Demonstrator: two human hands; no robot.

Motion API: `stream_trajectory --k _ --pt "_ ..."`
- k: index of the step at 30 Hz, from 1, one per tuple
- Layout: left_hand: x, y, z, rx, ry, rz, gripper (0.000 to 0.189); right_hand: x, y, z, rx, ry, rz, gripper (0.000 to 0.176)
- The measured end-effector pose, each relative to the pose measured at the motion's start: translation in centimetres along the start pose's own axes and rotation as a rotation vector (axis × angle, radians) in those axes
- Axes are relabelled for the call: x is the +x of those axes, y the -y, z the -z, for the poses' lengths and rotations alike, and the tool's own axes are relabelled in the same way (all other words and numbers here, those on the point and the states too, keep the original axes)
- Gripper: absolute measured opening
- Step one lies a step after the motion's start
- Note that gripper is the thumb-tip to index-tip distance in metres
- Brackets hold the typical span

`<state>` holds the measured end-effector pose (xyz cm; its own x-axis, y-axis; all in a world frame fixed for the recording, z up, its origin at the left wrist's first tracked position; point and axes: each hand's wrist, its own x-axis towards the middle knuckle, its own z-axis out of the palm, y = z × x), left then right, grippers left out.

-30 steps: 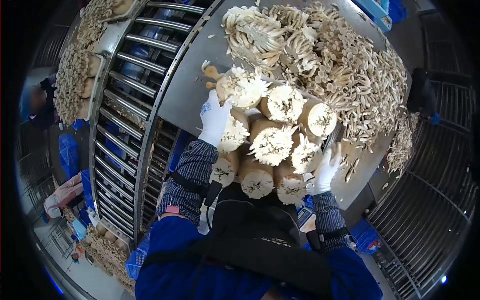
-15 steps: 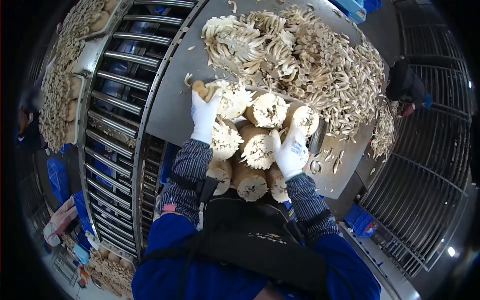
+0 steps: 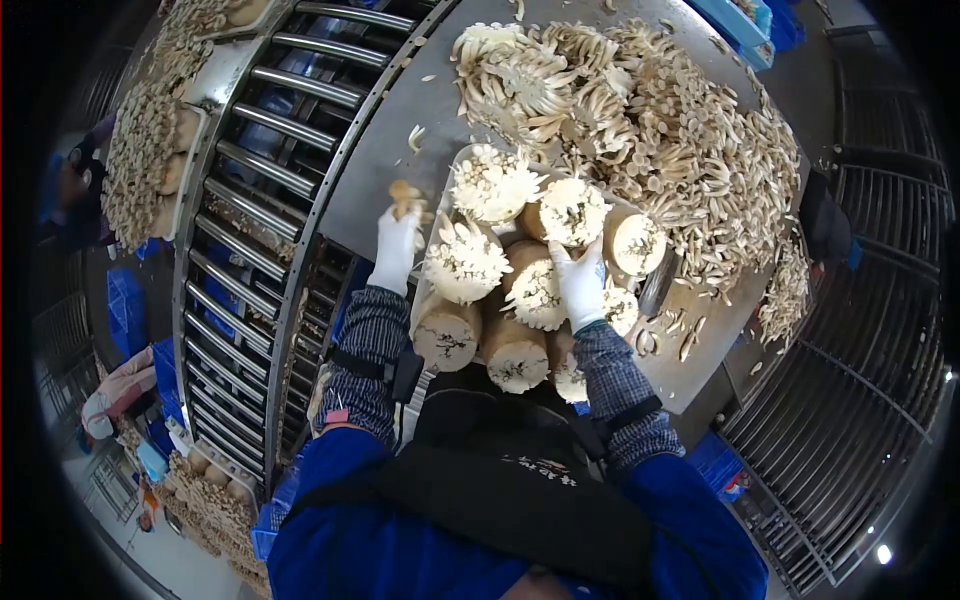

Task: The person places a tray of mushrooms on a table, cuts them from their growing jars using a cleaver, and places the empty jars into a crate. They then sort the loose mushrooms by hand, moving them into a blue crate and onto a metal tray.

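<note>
My left hand (image 3: 396,250), in a white glove, is closed around a small bunch of mushrooms (image 3: 405,197), slightly blurred, left of a pale tray (image 3: 421,297). In the tray stand several brown cylindrical mushroom blocks (image 3: 535,285) with ragged, cut white tops. My right hand (image 3: 580,285), also gloved, reaches over the tray with thumb and fingers apart. Its fingertips touch the front edge of a block top (image 3: 572,211) in the back row. I see nothing held in it.
A big heap of cut mushrooms (image 3: 690,150) covers the back and right of the metal table (image 3: 350,205). Along the left runs a roller conveyor (image 3: 265,175), with mushroom-filled trays (image 3: 150,165) beyond it. A person (image 3: 828,225) is at the far right.
My right hand has moved from the right-hand block toward the middle ones. The left hand with the mushrooms has dropped slightly, away from the blocks. The view has shifted somewhat.
</note>
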<state>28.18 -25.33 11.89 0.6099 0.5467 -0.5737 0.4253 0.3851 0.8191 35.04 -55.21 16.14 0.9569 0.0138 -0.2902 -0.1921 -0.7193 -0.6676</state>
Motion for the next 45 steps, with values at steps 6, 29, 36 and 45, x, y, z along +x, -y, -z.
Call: stream_trajectory --k 6,29,36,45 --pt "-3.3 -3.9 -3.8 0.537 0.283 -0.191 0.034 1.4 -1.0 2.5 -0.294 0.137 0.040 0.068" --pt "-15.5 9.5 18.2 0.048 -0.454 -0.051 0.035 -19.7 10.4 -15.9 0.569 0.896 0.156 0.085" --pt "-12.1 12.7 25.8 0.861 -0.492 -0.093 0.072 -20.0 7.2 -7.7 0.277 0.933 0.777 0.054" --pt "-6.1 5.0 3.2 0.773 0.278 -0.623 0.052 -18.3 -14.5 14.5 -0.199 0.182 0.082 0.064"
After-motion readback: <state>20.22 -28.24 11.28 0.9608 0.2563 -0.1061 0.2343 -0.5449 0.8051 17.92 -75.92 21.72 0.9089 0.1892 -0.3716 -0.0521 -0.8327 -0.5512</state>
